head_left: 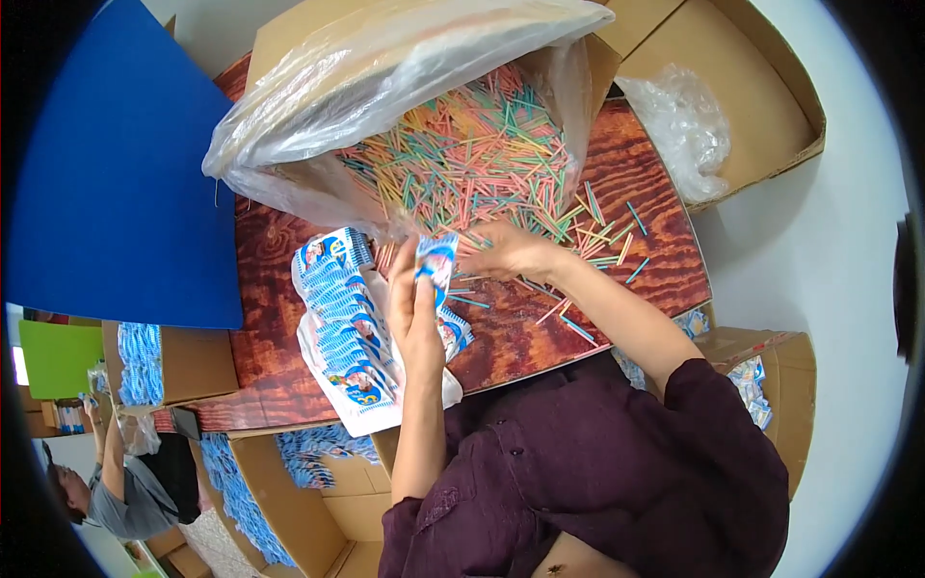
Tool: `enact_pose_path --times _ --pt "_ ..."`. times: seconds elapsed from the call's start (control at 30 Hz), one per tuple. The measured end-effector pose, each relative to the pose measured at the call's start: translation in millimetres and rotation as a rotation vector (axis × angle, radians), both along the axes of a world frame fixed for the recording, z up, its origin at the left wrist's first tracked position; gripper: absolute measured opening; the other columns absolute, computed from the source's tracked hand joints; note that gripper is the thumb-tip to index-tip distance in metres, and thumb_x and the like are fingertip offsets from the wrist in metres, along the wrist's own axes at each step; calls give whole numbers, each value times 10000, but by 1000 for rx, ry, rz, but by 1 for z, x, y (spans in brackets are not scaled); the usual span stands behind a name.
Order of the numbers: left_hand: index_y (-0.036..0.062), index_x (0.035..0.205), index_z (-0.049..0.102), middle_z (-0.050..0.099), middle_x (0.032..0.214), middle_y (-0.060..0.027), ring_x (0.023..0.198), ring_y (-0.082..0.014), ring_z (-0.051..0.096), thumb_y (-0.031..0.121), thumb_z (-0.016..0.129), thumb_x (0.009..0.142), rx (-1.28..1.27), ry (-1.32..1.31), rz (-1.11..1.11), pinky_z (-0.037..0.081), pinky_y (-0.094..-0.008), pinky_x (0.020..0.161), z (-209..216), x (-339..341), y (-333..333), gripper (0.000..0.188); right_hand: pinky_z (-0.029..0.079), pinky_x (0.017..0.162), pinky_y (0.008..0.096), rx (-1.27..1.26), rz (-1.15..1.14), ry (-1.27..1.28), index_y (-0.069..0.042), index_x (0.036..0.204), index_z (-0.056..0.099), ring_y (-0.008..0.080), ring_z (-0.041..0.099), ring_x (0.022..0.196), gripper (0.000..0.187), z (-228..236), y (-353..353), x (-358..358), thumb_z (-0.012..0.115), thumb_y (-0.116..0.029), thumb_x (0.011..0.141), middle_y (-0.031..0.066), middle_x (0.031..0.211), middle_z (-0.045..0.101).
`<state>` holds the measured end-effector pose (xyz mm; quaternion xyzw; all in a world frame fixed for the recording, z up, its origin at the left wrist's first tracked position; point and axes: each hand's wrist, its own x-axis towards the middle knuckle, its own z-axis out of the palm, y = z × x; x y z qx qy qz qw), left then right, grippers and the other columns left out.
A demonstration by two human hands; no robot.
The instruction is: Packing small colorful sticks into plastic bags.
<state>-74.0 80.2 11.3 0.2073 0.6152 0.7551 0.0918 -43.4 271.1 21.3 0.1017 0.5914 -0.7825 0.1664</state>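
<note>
My left hand (415, 313) pinches a small blue-and-white printed packet (438, 258) upright, thumb on its face. Beside it, my right hand (509, 252) has its fingers curled toward the packet's right edge. The fingertips are partly hidden, and what they hold, if anything, cannot be made out. Just beyond both hands lies a big heap of thin coloured sticks (472, 159), pink, yellow, green and teal, spilling from a clear plastic bag (289, 125). Left of my left hand, overlapping rows of the same packets (342, 323) lie on a white plastic sheet (378, 421).
Loose sticks (607, 231) are scattered across the red wood-grained table (270, 371). A tipped cardboard box (318, 34) stands behind the bag. Open boxes (361, 520) with packets sit below the table edge. A blue panel (125, 173) rises at left; another person (135, 491) works beyond.
</note>
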Motion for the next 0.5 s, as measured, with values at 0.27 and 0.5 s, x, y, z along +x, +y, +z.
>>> enact_pose_path --times 0.27,0.5 --pt "13 1110 596 618 1042 -8 898 -52 526 131 534 977 156 -232 6 402 -217 813 -7 1 9 189 353 482 252 415 -463 207 -63 868 617 82 462 512 204 -10 53 -25 640 -263 899 19 676 586" --pt "25 1047 605 592 915 34 795 -28 498 129 551 971 148 -235 36 389 -185 722 -3 2 11 140 408 579 323 883 -648 314 -47 878 633 187 558 600 236 0 70 -8 586 -276 911 71 670 598"
